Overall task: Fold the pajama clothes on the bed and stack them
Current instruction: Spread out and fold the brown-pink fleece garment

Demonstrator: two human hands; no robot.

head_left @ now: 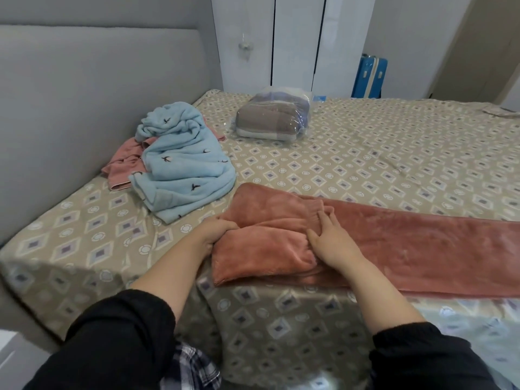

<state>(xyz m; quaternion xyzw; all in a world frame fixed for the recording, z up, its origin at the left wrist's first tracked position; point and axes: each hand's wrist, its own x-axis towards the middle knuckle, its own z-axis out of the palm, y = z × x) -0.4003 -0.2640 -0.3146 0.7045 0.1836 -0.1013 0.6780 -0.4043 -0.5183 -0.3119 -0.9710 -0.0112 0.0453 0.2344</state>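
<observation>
Pink fleece pajama pants (394,243) lie stretched along the near edge of the bed (380,153), their left end folded over onto itself. My left hand (215,235) grips the left edge of that folded end. My right hand (334,243) rests flat on the fold with fingers spread, pressing it down. Behind, to the left, a light blue pajama piece (183,170) with small dark bird prints lies crumpled. It sits partly on top of another pink garment (123,164).
A plastic-wrapped bundle of folded bedding (274,118) sits at the far side of the bed. A grey padded headboard (84,94) runs along the left. White wardrobe doors (281,43) and a blue suitcase (370,77) stand beyond the bed.
</observation>
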